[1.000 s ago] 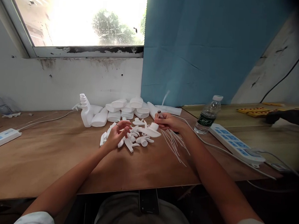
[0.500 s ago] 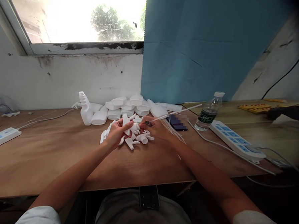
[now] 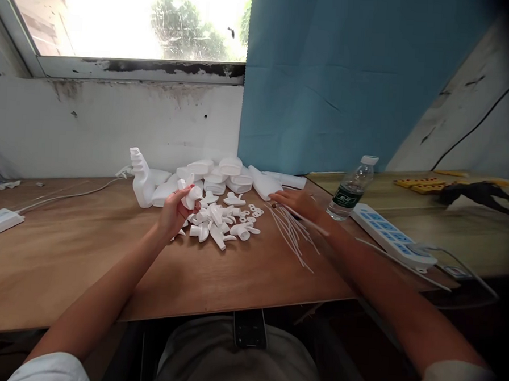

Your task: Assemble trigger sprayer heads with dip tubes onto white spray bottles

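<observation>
Head view: my left hand [image 3: 174,209] is closed around a white spray nozzle [image 3: 191,194], lifted just above the pile of nozzles [image 3: 218,223]. My right hand [image 3: 299,203] lies flat, fingers spread, on the thin white tubes [image 3: 292,232], gripping nothing. Pressing there could scatter tubes toward the water bottle [image 3: 352,189].

My left hand [image 3: 174,212] holds one white sprayer head [image 3: 191,195] lifted above the pile of sprayer heads [image 3: 218,223] on the wooden surface [image 3: 84,250]. My right hand [image 3: 299,203] lies flat on the thin white tubes [image 3: 292,235], near the small white rings [image 3: 253,211]. White bottles [image 3: 221,174] lie behind, and a water bottle [image 3: 350,189] stands at the right.
</observation>
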A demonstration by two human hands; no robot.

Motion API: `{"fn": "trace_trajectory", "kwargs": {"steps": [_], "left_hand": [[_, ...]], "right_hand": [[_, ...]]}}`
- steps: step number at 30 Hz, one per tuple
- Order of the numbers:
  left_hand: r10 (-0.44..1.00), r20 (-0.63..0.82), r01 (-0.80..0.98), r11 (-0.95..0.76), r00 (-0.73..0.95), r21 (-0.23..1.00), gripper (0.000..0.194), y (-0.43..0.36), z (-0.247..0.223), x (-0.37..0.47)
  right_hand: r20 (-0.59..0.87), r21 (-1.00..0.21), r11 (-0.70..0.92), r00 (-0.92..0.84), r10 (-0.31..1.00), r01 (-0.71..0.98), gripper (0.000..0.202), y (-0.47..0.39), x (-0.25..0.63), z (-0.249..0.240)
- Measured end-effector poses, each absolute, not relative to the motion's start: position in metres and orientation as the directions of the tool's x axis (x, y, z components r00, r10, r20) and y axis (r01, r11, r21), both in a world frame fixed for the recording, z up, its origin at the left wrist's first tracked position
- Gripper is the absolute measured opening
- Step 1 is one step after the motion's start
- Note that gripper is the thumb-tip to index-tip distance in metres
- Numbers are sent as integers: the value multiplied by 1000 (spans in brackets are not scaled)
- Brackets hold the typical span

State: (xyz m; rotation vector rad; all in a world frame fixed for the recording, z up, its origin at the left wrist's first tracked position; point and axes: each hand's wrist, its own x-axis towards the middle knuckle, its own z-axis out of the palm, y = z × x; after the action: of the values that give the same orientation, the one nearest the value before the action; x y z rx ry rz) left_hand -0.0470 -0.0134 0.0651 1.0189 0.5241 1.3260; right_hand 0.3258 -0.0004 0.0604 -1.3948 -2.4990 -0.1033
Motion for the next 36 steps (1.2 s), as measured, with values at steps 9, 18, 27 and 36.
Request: {"fn": "trace_trajectory", "kwargs": {"steps": [9,18,27,36], "left_hand": [[952,150,-464,-10,267,886,34,-10,43,-52],[948,91,-486,72,304,871,30,-17,47,-49],[945,81,-486,88,316,869,26,-19,47,-47],[944,63,-500,115,324,858,26,-17,43,-48]], "right_hand": [[465,72,244,-249,850,967,45,-45,336,89],[-203,-479,604,-750,629,637,56,-227,233,21],[-160,-264,589,-637,754,763,67,-210,222,-52],[-152,-391,565,-656,739,727,62,-212,217,-43]]}}
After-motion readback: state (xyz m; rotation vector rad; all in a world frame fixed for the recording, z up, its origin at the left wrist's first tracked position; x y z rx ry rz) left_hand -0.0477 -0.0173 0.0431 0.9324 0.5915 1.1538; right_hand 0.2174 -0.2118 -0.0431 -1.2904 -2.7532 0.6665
